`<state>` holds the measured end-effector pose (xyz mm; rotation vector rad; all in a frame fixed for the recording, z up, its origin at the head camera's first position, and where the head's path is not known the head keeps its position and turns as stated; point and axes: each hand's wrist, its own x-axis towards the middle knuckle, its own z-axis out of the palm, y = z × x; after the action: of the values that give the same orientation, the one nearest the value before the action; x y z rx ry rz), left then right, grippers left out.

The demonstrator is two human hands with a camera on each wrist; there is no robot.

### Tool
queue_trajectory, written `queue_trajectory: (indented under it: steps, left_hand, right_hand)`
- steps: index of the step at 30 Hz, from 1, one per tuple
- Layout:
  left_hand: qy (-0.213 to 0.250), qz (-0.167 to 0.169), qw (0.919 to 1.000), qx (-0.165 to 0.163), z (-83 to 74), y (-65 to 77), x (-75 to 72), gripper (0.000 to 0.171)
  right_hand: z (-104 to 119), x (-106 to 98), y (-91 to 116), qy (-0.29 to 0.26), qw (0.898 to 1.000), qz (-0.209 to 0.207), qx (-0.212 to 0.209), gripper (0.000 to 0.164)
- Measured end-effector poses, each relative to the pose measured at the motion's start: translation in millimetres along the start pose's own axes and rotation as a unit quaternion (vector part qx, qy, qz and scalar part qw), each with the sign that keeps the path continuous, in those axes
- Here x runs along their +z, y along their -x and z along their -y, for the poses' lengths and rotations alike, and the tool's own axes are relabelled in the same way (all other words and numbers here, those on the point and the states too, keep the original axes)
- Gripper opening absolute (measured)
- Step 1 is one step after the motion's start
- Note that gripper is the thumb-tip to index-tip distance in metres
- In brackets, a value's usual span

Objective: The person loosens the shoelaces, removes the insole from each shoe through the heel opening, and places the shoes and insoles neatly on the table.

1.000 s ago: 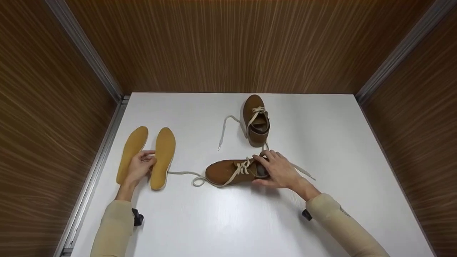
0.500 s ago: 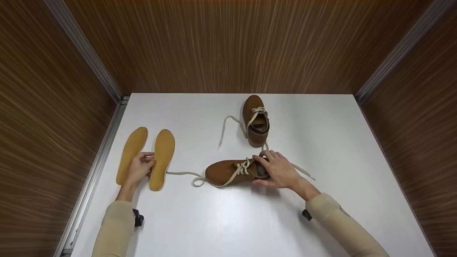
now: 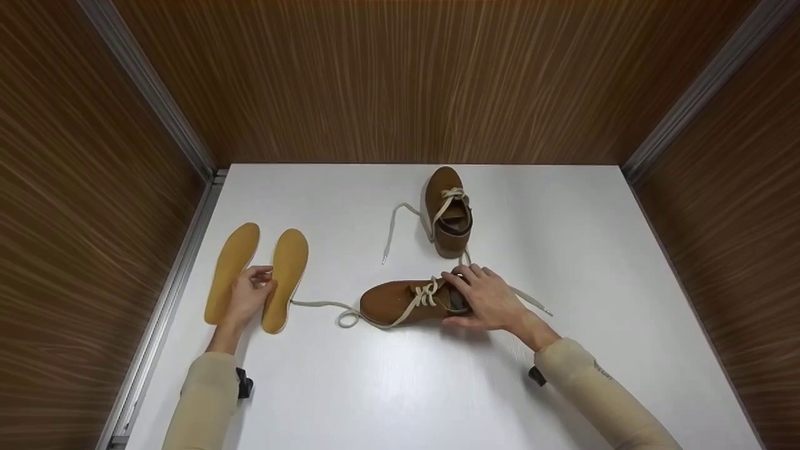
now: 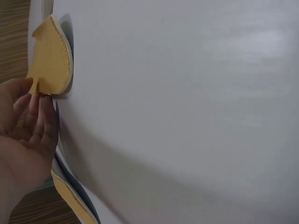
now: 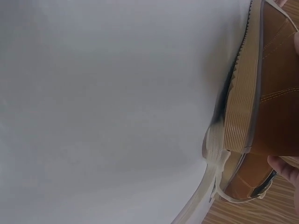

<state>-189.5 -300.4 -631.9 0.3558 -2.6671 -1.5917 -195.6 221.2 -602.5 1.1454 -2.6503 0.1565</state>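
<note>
My left hand (image 3: pixel 249 294) pinches the edge of the right-hand yellow insole (image 3: pixel 291 262) between thumb and fingers. In the left wrist view, that insole (image 4: pixel 52 58) shows its ribbed surface and pale rim, with the thumb pressed on its edge. A second insole (image 3: pixel 236 256) lies left of it, partly covered by the hand. My right hand (image 3: pixel 490 299) grips the heel end of a brown lace-up shoe (image 3: pixel 390 301), which points left. Its fingers lie over the shoe's opening. The right wrist view shows this shoe's heel (image 5: pixel 275 112) and ridged sole from close by.
Another brown shoe (image 3: pixel 442 181) stands behind, toe toward the back wall (image 3: pixel 400 81). Loose beige laces trail over the white table (image 3: pixel 375 387); one lace (image 3: pixel 322 304) runs from the near shoe to the held insole. Wooden panels enclose the table's sides and back.
The pinched insole's far end has come slightly toward me, and the left hand has shifted a little. My right hand and both shoes stay put.
</note>
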Motion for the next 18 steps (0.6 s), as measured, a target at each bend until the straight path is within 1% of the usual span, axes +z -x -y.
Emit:
queue_trajectory:
  steps: [3,6,9,11,14,18]
  left_hand:
    - [-0.047,-0.004,0.9985,0.028,-1.1,2.3,3.5,0.034]
    - [-0.099,0.003,0.9933,0.06,-2.2,4.8,4.5,0.034]
    - [-0.15,0.011,0.9842,0.095,-2.8,5.8,4.8,0.035]
    - [-0.174,0.018,0.9781,0.112,-3.2,6.3,5.3,0.037]
    - [-0.206,0.026,0.9695,0.13,-3.0,6.9,7.1,0.04]
    - [-0.24,0.035,0.9595,0.142,-1.4,8.9,9.7,0.042]
  right_hand:
    - [0.8,1.0,-0.5,0.012,1.0,0.007,-0.002,0.1]
    - [1.8,1.3,-1.8,0.02,1.0,0.016,-0.006,0.101]
    - [2.5,0.6,-3.4,0.024,0.999,0.024,-0.012,0.101]
    - [2.3,0.1,-4.4,0.025,0.999,0.025,-0.017,0.1]
    - [1.8,-0.1,-5.4,0.027,0.999,0.023,-0.026,0.098]
    - [1.6,0.6,-4.9,0.031,0.999,0.017,-0.034,0.096]
